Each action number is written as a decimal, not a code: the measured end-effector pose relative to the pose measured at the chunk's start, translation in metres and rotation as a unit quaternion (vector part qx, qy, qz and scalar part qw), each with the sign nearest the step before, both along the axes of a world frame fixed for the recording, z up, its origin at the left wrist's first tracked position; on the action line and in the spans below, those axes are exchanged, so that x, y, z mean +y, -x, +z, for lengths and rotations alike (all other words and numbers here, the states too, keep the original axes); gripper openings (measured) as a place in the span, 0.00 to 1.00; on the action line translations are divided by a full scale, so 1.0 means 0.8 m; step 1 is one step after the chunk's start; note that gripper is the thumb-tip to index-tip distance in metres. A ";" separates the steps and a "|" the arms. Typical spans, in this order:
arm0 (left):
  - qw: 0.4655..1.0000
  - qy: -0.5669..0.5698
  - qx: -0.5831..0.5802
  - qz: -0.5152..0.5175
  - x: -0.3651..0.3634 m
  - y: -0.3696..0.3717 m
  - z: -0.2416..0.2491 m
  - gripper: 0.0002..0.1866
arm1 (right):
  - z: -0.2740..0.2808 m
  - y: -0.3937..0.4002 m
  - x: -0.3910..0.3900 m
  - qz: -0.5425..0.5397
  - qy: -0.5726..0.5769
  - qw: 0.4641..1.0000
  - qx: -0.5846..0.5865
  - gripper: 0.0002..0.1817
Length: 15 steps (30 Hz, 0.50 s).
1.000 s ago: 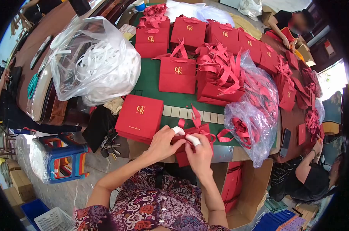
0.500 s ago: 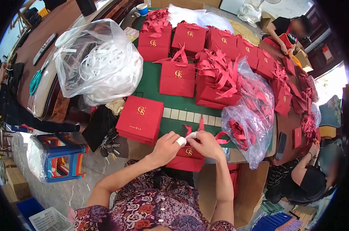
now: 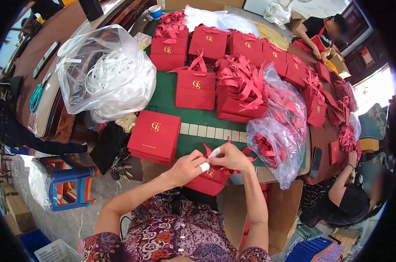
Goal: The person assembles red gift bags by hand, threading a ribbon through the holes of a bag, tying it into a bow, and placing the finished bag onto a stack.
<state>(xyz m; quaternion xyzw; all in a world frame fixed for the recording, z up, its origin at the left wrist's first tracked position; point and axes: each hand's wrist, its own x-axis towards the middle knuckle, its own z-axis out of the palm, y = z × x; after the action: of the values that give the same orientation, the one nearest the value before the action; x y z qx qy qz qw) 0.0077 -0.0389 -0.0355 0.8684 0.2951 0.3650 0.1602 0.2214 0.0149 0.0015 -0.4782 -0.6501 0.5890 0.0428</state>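
A small red gift bag (image 3: 205,185) with a gold monogram hangs at the table's near edge, under both hands. My left hand (image 3: 188,168), a white wrap on one finger, is closed in a pinch at the top of this bag. Opposite it, my right hand (image 3: 232,158), also with a wrapped finger, pinches the bag's red ribbon (image 3: 207,149). The fingertips almost meet, so the exact spot where they grip is hidden. Left of them lies a stack of flat red bags (image 3: 154,136) without visible ribbons.
Red bags with ribbon handles (image 3: 195,87) stand across the green mat (image 3: 163,94). A clear plastic bag of white ribbon (image 3: 112,74) is at the left, another plastic bag with red ribbon (image 3: 274,150) at the right. Two people sit on the right side. Blue stools (image 3: 69,183) stand left.
Both hands have drawn closer around the ribbon, and the gift bag now tilts more. The whole view has shifted slightly. At the far right, a person's arm has moved.
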 end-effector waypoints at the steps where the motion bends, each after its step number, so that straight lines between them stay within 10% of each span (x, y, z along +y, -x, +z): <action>1: 1.000 -0.011 0.002 -0.003 0.002 0.001 0.001 0.09 | -0.017 0.000 -0.003 -0.022 -0.005 0.999 0.049 0.12; 15: 0.969 0.188 -0.031 0.155 -0.003 -0.008 0.009 0.16 | -0.037 0.003 -0.012 -0.153 0.085 0.974 0.145 0.08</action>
<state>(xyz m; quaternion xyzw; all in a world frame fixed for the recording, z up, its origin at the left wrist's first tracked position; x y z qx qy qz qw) 0.0140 -0.0413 -0.0282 0.7549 0.4841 0.3495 0.2713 0.2188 0.0053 -0.0279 -0.4831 -0.5040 0.6915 0.1856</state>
